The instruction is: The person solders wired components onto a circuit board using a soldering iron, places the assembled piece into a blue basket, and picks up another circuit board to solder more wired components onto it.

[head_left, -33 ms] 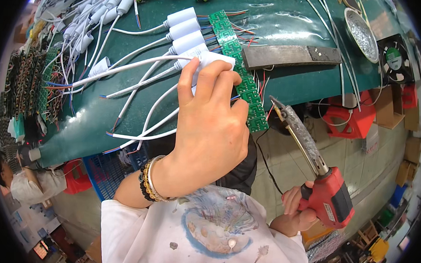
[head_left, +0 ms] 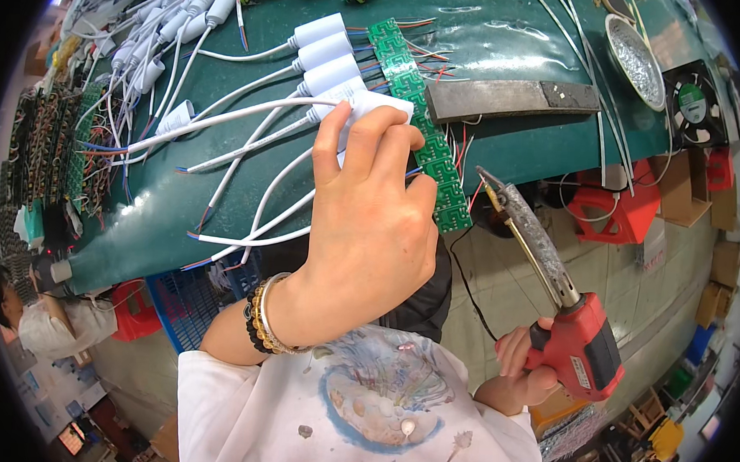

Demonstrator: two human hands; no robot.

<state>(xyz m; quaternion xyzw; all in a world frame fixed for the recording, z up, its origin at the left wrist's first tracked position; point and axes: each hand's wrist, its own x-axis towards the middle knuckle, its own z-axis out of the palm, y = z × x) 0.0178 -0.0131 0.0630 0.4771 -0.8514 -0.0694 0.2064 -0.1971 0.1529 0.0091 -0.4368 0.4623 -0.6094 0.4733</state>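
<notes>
My left hand is closed around a white cylindrical cable housing, its fingertips at the green circuit-board strip. Three more white housings lie in a row just beyond, their wires reaching the strip. Several white cables with bare coloured ends spread to the left. In my right hand is a red-handled soldering gun, raised off the table's near edge. Its tip points up and left, apart from the board strip. The hand covers part of the housing it holds and the joints beneath.
A dark metal bar rests against the strip on the green table. Farther right are a metal dish and a small black fan. Bundled white cables fill the far left, beside stacked circuit boards. Another person sits lower left.
</notes>
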